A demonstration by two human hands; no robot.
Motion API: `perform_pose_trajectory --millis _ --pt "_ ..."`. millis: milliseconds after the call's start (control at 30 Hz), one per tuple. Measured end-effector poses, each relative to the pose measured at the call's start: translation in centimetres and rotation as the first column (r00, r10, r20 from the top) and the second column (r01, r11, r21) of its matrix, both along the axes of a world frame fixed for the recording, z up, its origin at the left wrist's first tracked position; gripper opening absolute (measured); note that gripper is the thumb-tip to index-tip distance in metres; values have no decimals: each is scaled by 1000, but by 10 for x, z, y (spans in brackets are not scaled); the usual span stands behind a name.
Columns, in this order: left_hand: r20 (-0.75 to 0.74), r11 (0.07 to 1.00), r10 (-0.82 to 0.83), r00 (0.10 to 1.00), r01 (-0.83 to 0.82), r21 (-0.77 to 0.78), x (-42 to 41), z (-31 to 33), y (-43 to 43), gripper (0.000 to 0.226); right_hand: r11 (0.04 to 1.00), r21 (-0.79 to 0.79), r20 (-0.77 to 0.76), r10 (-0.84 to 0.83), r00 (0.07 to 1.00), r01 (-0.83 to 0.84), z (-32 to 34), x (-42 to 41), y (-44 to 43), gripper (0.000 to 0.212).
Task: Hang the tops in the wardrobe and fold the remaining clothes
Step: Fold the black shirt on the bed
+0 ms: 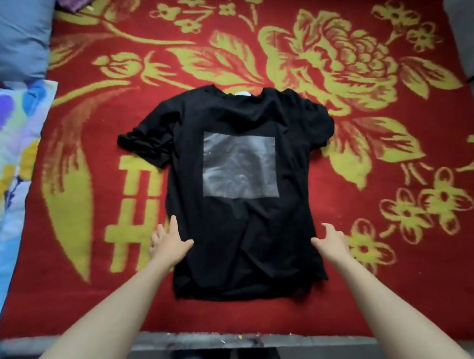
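Black short-sleeved T-shirt (241, 221) with grey square print, spread flat on red-and-yellow floral blanket (368, 142). Left hand (168, 241) at T-shirt's left edge, right hand (331, 241) at right edge; fingers extended, gripping nothing.

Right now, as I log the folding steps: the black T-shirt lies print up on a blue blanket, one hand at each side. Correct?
No: the head view shows the blanket is red with yellow flowers, not blue. The rest holds: the black T-shirt lies print up, with the left hand and right hand at its sides.
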State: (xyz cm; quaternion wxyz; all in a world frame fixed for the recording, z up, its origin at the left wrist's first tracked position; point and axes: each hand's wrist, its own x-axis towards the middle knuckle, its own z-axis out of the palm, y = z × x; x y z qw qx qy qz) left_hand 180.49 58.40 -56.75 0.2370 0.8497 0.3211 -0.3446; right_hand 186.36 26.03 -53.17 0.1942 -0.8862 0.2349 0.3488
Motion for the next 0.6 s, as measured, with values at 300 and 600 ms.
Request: perform_pose_trajectory --millis 300,600 --pt "-42 969 194 980 -199 -147 -107 -66 -27 73 998 63 -67 -6 998 10 -85 -86 -43 62" --pt "93 990 95 991 -104 93 -121 -102 -30 53 999 -14 181 -32 983 35 -129 -97 -65 21"
